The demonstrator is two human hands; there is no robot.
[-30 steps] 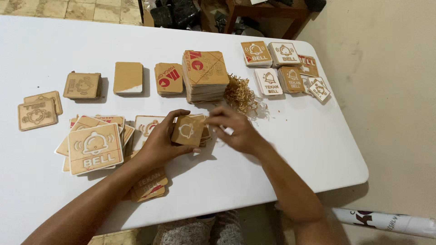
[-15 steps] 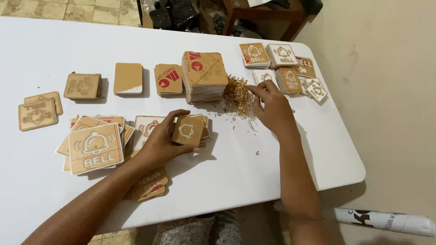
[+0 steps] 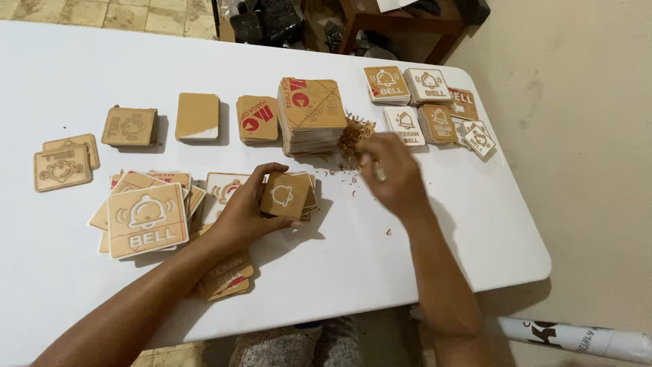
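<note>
the right hand (image 3: pixel 390 173), blurred so its grip cannot be told, has been drawn back from the pile of pale peeled shavings (image 3: pixel 353 134) toward the small square wooden bell plaque (image 3: pixel 285 195), which stays gripped by the left hand (image 3: pixel 248 211) above the white table (image 3: pixel 407 272), so another scrap seems discarded.

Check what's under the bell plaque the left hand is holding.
The left hand holds a bell plaque atop a small stack of similar wooden plaques on the white table; only their edges show, their faces are covered.
</note>
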